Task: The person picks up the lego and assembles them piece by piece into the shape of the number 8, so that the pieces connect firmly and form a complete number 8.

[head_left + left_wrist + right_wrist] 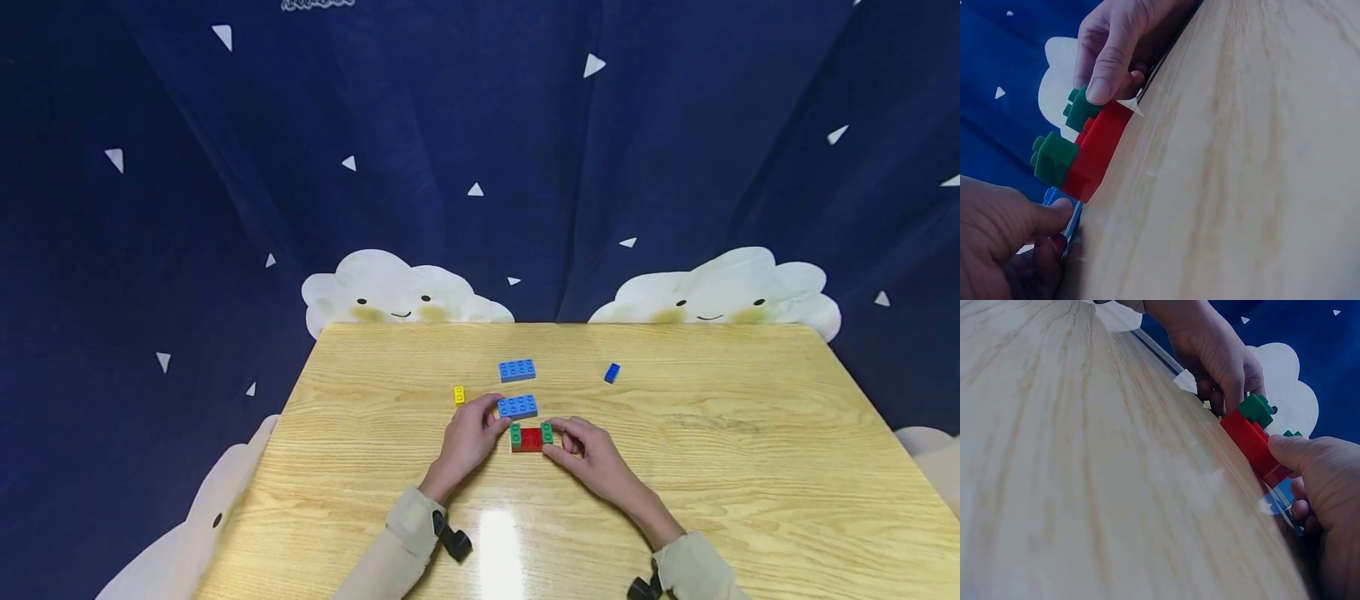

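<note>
A red brick (531,442) lies on the table with a small green brick (515,435) on its left end and another green brick (547,432) on its right end. My right hand (596,457) grips the right end of this stack between thumb and fingers. Just behind it is a light blue brick (517,407) with two rows of studs. The thumb and index finger of my left hand (467,433) pinch that brick's left end. In the left wrist view, the left hand (1004,237) partly hides the blue brick (1054,195).
A second light blue brick (517,371) lies farther back on the wooden table (712,483). A small yellow brick (459,395) is at the left, and a small dark blue brick (612,373) lies to the right. A dark blue curtain (480,125) hangs behind the table.
</note>
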A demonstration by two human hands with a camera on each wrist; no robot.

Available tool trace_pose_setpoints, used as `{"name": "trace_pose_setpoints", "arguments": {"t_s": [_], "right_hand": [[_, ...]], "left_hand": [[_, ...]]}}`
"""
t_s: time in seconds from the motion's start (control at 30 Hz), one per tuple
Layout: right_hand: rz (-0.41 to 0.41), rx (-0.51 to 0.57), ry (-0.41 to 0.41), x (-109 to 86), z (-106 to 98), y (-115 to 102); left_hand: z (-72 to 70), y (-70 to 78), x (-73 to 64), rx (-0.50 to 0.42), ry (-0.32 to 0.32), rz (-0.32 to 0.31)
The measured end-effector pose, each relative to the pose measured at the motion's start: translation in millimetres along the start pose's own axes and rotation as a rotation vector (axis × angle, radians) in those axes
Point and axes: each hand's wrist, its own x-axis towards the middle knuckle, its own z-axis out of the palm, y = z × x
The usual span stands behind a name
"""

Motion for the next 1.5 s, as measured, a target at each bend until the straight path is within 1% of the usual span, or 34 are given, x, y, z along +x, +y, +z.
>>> {"name": "trace_pose_setpoints", "arguments": {"t_s": [0.13, 0.37, 0.67, 1.0, 1.3, 1.5], "right_hand": [[-0.001, -0.001, -0.003, 0.2, 0, 0], [-0.022, -0.035, 0.014, -0.1, 0, 1], [-0.036, -0.053, 0.031, 0.2, 1, 1], [-0.036, -0.061, 0.049, 0.2, 3, 3], [-0.034, -0.07, 0.06, 1.2, 3, 4], [-0.052, -0.091, 0.078, 1.4, 4, 4]], "left_hand": [[-1.4, -1.4, -0.4, -0.025, -0.009, 0.003], [-3.8, -0.3, -0.9, -0.053, -0.027, 0.01], [-7.0, 2.8, -1.9, -0.051, -0.019, -0.006], [-13.9, 7.7, -2.2, -0.058, -0.004, -0.006], [-17.7, 13.6, -2.5, -0.066, -0.01, 0.01], [-17.1, 17.7, -4.9, -0.063, -0.011, 0.048]]}}
